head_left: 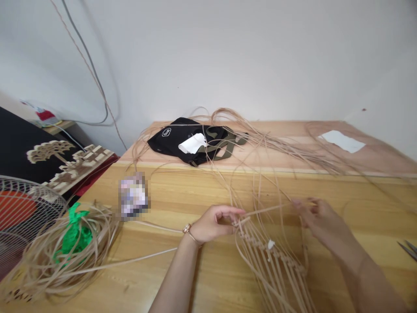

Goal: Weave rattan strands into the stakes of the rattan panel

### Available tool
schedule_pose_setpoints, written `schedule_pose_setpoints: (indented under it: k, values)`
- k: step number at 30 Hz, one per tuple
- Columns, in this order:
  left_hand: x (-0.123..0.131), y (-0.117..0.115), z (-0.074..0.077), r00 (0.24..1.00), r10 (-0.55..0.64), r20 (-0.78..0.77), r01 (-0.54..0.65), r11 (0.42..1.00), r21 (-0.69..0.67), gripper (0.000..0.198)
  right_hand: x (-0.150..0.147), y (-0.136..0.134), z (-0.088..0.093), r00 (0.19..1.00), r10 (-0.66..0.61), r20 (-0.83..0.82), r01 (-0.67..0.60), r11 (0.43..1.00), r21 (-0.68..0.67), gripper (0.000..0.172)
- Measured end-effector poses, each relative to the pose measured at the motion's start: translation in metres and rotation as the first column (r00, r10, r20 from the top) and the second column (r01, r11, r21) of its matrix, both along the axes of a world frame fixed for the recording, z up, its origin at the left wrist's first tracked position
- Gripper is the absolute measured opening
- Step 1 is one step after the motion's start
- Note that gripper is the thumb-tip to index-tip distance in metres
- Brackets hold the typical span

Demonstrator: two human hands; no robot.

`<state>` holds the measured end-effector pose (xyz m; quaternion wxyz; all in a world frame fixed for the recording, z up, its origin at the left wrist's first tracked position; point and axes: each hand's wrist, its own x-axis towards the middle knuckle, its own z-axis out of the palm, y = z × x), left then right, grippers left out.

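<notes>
A partly woven piece of pale rattan strips lies on the wooden table, its long loose strands running toward me and away to the back. My left hand, with a watch on the wrist, pinches the weave's upper left corner between thumb and fingers. From that corner one rattan strip stretches across to my right hand, whose slightly blurred fingers are closed on its far end. A small white tie or scrap sits on the woven band.
A coil of rattan with a green bag lies at left, near a fan. Behind are a black bag, loose strips and white paper. Scissors tips show at the right edge.
</notes>
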<state>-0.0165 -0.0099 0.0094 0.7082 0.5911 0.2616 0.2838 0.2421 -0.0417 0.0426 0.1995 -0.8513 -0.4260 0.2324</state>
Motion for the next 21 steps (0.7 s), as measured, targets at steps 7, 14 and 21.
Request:
schedule_pose_setpoints:
  k: [7, 14, 21]
  values:
    - [0.001, -0.002, -0.001, 0.999, -0.009, -0.043, 0.008, 1.000, -0.002, 0.047, -0.038, -0.023, 0.022, 0.917, 0.386, 0.104, -0.398, 0.906, 0.143, 0.030]
    - [0.003, -0.006, 0.005, 0.996, 0.038, -0.080, -0.035, 0.998, 0.044, 0.051, -0.080, -0.016, 0.002, 0.682, 0.723, 0.111, -0.716, 0.630, 0.300, 0.024]
    - [0.004, -0.008, 0.008, 0.998, 0.029, -0.059, -0.031, 0.999, -0.034, 0.049, -0.072, -0.016, -0.006, 0.699, 0.714, 0.042, -0.670, 0.632, 0.389, 0.014]
